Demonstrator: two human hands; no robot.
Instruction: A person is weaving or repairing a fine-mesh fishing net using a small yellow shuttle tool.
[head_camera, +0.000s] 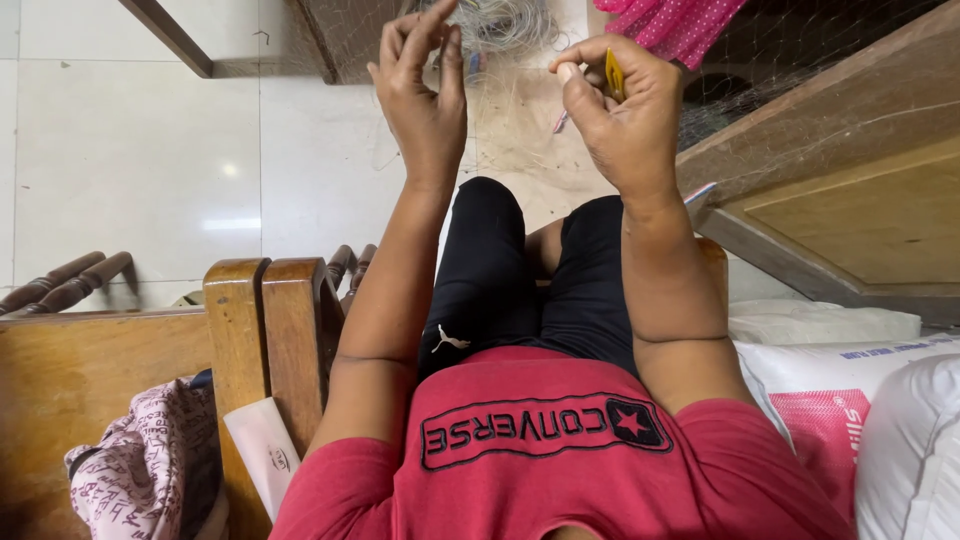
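Pinching a yellow netting needle (613, 76) between thumb and fingers, the right hand (625, 110) worked fine mesh (520, 110); left hand (425, 90) fingers, apart, seemingly tensioned strands

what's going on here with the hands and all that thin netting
A seated person in a red shirt and black trousers has both hands raised over a fine, pale net that spreads across the tiled floor. The right hand pinches a small yellow tool between thumb and fingers. The left hand is held up with fingers loosely spread, apparently catching thin strands of the net. A wooden chair arm is at the person's left, white sacks at the right.
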